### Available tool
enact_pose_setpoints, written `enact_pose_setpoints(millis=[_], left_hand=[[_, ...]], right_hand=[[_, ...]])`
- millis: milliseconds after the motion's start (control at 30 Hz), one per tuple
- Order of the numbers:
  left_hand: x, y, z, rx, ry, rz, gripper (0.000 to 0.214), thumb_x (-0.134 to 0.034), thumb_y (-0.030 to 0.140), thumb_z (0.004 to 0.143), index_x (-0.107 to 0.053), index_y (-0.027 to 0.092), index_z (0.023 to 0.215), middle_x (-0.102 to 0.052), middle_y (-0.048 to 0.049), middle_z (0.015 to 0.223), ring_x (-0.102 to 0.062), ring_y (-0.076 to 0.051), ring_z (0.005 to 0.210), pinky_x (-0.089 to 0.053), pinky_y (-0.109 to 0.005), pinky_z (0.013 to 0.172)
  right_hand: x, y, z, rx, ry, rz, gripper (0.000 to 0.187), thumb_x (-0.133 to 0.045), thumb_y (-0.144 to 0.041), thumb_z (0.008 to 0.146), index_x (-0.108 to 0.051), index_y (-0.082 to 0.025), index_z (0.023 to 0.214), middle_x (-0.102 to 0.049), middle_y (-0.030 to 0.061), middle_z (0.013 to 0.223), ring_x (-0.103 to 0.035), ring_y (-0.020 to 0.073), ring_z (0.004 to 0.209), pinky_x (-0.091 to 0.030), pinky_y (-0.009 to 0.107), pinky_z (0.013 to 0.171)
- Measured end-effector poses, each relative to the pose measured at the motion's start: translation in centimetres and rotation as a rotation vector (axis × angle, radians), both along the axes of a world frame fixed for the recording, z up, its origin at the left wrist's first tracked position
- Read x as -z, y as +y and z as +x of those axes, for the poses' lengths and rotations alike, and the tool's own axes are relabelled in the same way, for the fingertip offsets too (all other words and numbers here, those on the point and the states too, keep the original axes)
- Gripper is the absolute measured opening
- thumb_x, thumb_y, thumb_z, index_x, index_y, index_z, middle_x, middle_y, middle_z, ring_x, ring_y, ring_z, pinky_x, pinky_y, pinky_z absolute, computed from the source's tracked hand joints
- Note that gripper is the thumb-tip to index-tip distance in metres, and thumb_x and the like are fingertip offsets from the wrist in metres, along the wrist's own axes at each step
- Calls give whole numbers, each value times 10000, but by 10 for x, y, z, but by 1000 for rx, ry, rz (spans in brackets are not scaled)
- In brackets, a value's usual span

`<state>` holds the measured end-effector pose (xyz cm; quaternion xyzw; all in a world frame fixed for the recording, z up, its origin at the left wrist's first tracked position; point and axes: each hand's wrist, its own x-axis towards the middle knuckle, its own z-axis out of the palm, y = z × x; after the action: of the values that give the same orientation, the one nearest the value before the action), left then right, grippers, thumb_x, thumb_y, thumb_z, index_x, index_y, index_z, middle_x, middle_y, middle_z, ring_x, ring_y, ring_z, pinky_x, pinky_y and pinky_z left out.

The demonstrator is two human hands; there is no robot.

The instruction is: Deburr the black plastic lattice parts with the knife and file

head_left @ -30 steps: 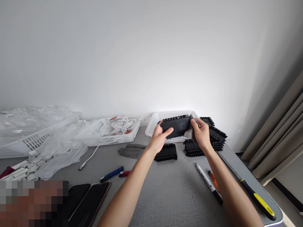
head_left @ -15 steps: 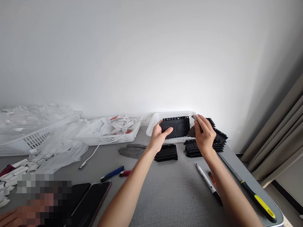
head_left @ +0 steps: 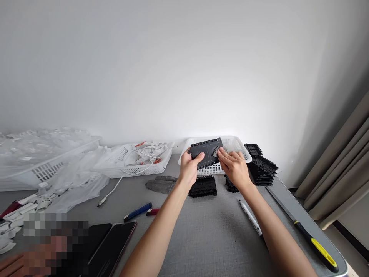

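Overhead, a plain white wall (head_left: 184, 69) meets a grey textured tabletop (head_left: 207, 234), with a beige curtain (head_left: 340, 181) hanging at the right. The left hand (head_left: 188, 169) has its fingers clamped on the left end of a flat black plastic panel (head_left: 203, 151), held above a white plastic mesh basket (head_left: 240, 148). The right hand (head_left: 235, 167), fingers close together, presses a small grey cloth (head_left: 218, 151) against the panel's face. Stacked black plastic parts (head_left: 263, 167) sit just beside the basket.

Pixelated patch (head_left: 54, 238) blurs bottom-left corner, right hand (head_left: 234, 169) hides part of black stacks (head_left: 261, 169), phone (head_left: 111, 250) cut by edge.
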<state>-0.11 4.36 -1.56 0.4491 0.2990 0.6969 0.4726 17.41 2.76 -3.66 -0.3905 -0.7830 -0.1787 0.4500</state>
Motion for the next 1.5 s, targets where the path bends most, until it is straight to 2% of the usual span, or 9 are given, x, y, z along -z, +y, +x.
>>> enact_pose_setpoints(millis=[167,300,467,667,867,1033,1167,1267,1500], left_hand=[[1,7,-8,-33,-10,27,439,-873,302,578,-660,160,935,-754,-53,944,-692,-233,982,-485,-415,999],[2,8,-11,-41,42,46,418,-850,307,621,-651,172,963,-749,-57,998,-683,-233,1017,-479,-407,1010],[4,-2,2,62,151,53,441,-839,303,659,-634,180,1030,-741,-87,1059,-680,-257,1056,-477,-407,1012],[5,-10,15,63,94,71,461,-839,323,660,-618,181,1039,-735,-98,1095,-677,-263,1072,-488,-410,1004],[2,0,0,36,1,10,456,-860,424,626,-651,172,944,-741,-67,972,-674,-249,1019,-497,-383,951],[6,6,-10,-23,5,-75,506,-828,581,633,-632,196,897,-729,-51,983,-647,-250,1066,-490,-369,943],[10,1,-1,39,32,-104,507,-784,617,681,-668,210,959,-723,-73,1070,-582,-275,1210,-456,-379,1005],[12,-6,11,108,46,-78,478,-787,593,694,-692,213,968,-724,-70,1071,-569,-276,1224,-435,-369,1031],[16,-2,14,16,-85,-86,442,-842,542,636,-662,182,819,-693,-18,877,-624,-202,1004,-468,-293,912]], right_hand=[[1,-3,-7,-109,-65,-58,317,-492,-202,1011,-702,-220,1247,-685,86,1287,-662,221,851,-532,414,791],[-5,-9,-7,-255,77,-80,295,-530,-209,994,-720,-252,1215,-757,61,1145,-692,207,848,-556,397,779],[-13,-18,-5,-107,311,61,391,-503,-191,994,-639,-318,1338,-710,44,1252,-690,225,944,-562,440,852],[-6,-15,-18,-10,93,0,495,-454,-120,982,-529,-245,1455,-595,58,1407,-628,259,952,-555,467,870],[0,-17,-28,-120,-34,-50,422,-497,-68,907,-699,-179,1260,-668,81,1317,-624,240,857,-571,421,843],[-1,-23,-29,-209,201,-56,336,-528,-75,869,-778,-232,1031,-788,42,971,-675,214,822,-585,357,772],[-7,-25,-24,-130,354,116,428,-474,-100,942,-668,-242,1297,-715,74,1236,-675,239,1045,-565,421,890],[-7,-21,-21,-66,250,58,496,-430,-107,977,-546,-254,1437,-631,68,1377,-643,245,1067,-556,443,916],[8,-11,-27,-117,12,-58,490,-451,-87,942,-581,-173,1407,-607,81,1403,-595,249,928,-565,437,897]])
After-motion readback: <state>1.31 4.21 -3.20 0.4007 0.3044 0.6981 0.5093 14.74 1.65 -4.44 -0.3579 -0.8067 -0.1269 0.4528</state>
